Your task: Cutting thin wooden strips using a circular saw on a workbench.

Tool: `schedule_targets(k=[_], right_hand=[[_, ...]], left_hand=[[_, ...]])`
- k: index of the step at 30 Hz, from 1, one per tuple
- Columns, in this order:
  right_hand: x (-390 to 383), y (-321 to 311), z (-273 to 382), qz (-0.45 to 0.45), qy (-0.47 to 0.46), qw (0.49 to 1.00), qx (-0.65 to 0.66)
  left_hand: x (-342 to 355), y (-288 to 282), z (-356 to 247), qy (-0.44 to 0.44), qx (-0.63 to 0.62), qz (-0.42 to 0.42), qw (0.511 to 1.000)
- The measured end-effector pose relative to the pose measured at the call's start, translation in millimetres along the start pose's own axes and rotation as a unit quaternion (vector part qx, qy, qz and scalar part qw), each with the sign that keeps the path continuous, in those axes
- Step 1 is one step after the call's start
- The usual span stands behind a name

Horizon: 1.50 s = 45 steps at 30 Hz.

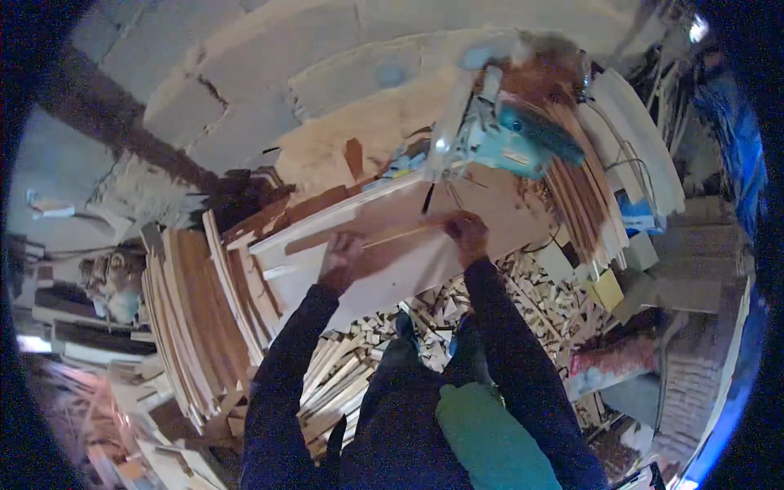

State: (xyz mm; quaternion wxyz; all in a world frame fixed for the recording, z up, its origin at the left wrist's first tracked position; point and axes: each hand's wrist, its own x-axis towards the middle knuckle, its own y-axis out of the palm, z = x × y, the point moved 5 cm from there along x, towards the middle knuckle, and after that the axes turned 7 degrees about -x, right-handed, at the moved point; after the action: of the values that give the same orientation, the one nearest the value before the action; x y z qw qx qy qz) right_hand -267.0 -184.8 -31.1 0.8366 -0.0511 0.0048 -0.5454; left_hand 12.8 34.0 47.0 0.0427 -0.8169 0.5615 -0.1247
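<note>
So from the head cam looking down, both hands are on a thin wooden strip (400, 237) that lies across a pale workboard (384, 261), which I'll use as the landmark for everything else. The left hand (341, 255) sits near the middle of the board with its fingers curled down onto the strip's left end, pinching or pressing it, hard to say which since the shot is pretty blurry. The right hand (465, 230) is further along toward the board's far right part, fingers closed around the strip's other end. The hands are well apart from each other, one at each end of the strip, both in dark sleeves. Just beyond the board's far edge, right behind the right hand, sits a teal power saw (510, 139) with a dark handle, resting on a heap of sawdust and wood. Off the board's left side there's a big fanned-out stack of thin wooden slats (192, 310) standing on edge. Another bunch of curved boards (584, 196) leans off the board's right side. Below the board's near edge, around the person's legs, the floor is covered in a pile of short wood offcuts (359, 359).
</note>
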Motion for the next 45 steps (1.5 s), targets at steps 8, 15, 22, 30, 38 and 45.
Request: schedule_targets(k=[8, 15, 22, 30, 38, 45], right_hand=[[8.1, 26.8, -6.2, -0.023, 0.007, 0.992, 0.122], [19.9, 48.8, -27.6, -0.018, 0.026, 0.986, 0.162], [20.1, 81.9, -11.0, -0.018, 0.016, 0.980, 0.198], [13.8, 98.1, -15.7, -0.052, 0.094, 0.945, 0.310], [13.4, 92.4, -3.4, -0.023, -0.061, 0.997, -0.043], [53.6, 67.0, -14.4, -0.101, 0.023, 0.990, 0.094]], left_hand=[[48.5, -6.2, -4.4, 0.145, 0.406, 0.035, 0.902], [65.2, 4.9, 19.8, 0.112, 0.527, 0.031, 0.842], [61.4, 4.9, 26.4, 0.091, 0.583, 0.027, 0.807], [69.6, -0.3, 37.2, 0.157, 0.578, -0.046, 0.800], [-7.6, -53.1, 31.1, 0.084, 0.421, -0.231, 0.873], [-113.0, -169.0, 104.4, -0.206, 0.404, -0.306, 0.837]])
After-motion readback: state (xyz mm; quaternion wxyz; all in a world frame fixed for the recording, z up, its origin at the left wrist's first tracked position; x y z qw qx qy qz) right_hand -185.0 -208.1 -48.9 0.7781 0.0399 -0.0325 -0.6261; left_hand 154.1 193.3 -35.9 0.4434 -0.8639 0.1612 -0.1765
